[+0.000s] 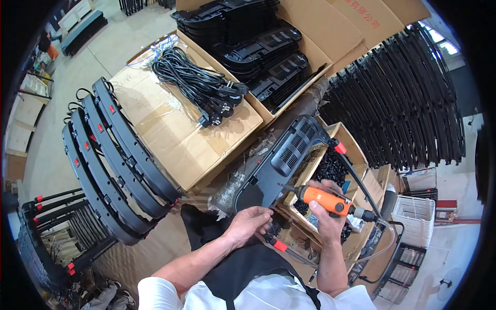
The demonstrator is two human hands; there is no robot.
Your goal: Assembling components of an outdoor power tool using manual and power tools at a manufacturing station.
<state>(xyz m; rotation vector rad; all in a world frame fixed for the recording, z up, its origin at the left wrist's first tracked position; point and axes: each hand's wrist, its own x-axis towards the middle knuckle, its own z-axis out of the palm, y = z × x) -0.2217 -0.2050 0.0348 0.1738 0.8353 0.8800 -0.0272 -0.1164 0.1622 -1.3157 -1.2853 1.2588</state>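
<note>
In front of me lies a black plastic housing (263, 175) with a raised, vented cover; black tubes with red clips (279, 246) run beside it. My right hand (329, 221) is wrapped round an orange air screwdriver (325, 200), its bit pointing left over the housing and a clear hose trailing from its rear. Close to the housing's near end, my left hand (250, 226) has its fingers curled together in a pinch; whatever is between them is too small to make out.
Wooden bins (330, 170) of small black parts stand right of the housing. Coiled power cords (199, 82) lie on a cardboard box (170, 139). Black panels (274, 67) fill a carton behind. Similar grey-black assemblies (111, 155) stand at left, and black frames (398, 98) are stacked at right.
</note>
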